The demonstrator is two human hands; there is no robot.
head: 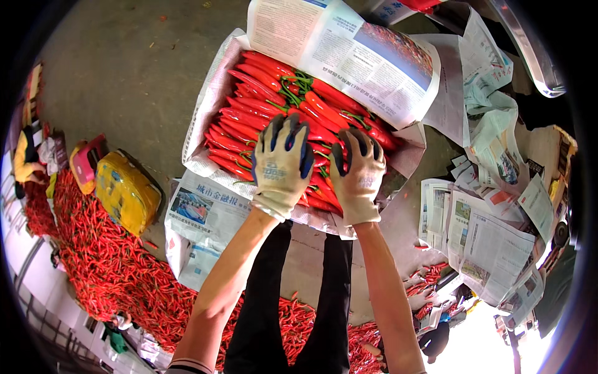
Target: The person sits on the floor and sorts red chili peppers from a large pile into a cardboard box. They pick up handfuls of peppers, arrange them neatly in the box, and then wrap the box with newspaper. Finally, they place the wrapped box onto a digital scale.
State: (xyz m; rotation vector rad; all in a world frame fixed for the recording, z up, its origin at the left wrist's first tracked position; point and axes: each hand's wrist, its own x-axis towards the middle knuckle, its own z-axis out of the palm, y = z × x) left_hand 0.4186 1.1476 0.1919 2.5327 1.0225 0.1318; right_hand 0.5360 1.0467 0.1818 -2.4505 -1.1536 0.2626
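Observation:
Long red chili peppers with green stems [247, 119] lie in rows in a box lined with newspaper [205, 100]. My left hand [282, 161], in a pale work glove with dark fingertips, rests on the peppers near the box's near side, fingers spread. Beside it to the right, my right hand [359, 173], gloved alike, presses on the peppers with bent fingers; whether it grips any cannot be told. A printed newspaper sheet [345, 58] covers the box's far edge. Another sheet [205, 215] hangs out below the near left corner.
A large heap of red peppers [126, 276] spreads over the floor at the left and behind my legs. A yellow taped bundle [126, 191] and a pink object [85, 161] lie by it. Newspapers [490, 248] are piled at the right. Other people are at the far left and lower right.

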